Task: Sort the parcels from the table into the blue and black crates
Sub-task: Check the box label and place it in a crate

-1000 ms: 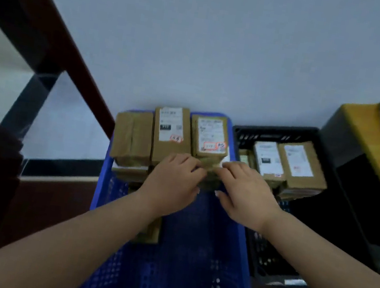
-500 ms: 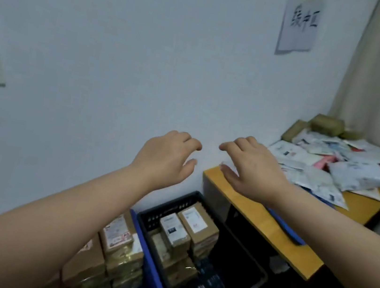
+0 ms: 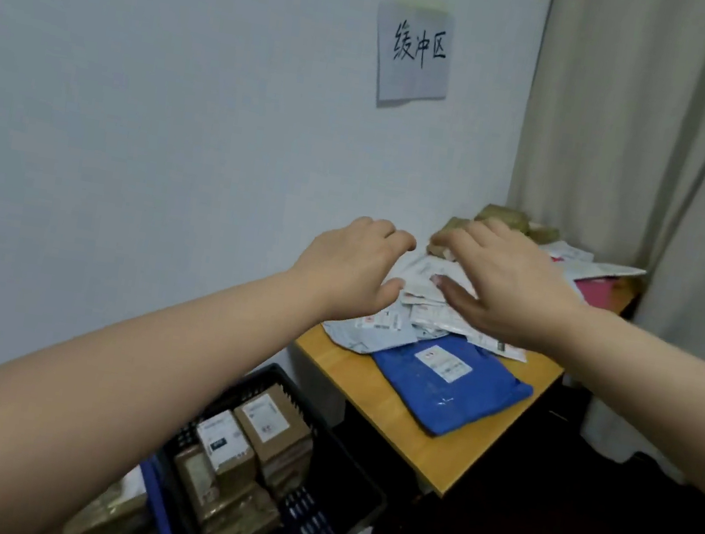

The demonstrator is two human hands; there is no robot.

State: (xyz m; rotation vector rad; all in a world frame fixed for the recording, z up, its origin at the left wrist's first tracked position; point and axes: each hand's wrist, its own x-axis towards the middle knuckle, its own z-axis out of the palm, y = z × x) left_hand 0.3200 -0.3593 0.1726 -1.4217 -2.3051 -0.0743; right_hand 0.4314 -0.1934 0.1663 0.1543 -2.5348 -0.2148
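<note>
Both hands reach out over the parcel heap on the worktop, holding nothing.

Nearest, at lower left, the black crate [image 3: 345, 501] holds brown boxes [image 3: 260, 424] with white labels; a sliver of the blue crate [image 3: 159, 507] shows just left of it. Beyond, on the wooden worktop [image 3: 433, 446], a blue mailer [image 3: 452, 384] lies at the near edge of the pile of white parcels [image 3: 382, 333]. Above the pile, the left hand [image 3: 352, 269] and right hand [image 3: 505, 285] hover, each grip apart with loosely curled fingers. Farther off, brown parcels [image 3: 504, 218] sit by the wall, under a paper sign [image 3: 414, 54].
</note>
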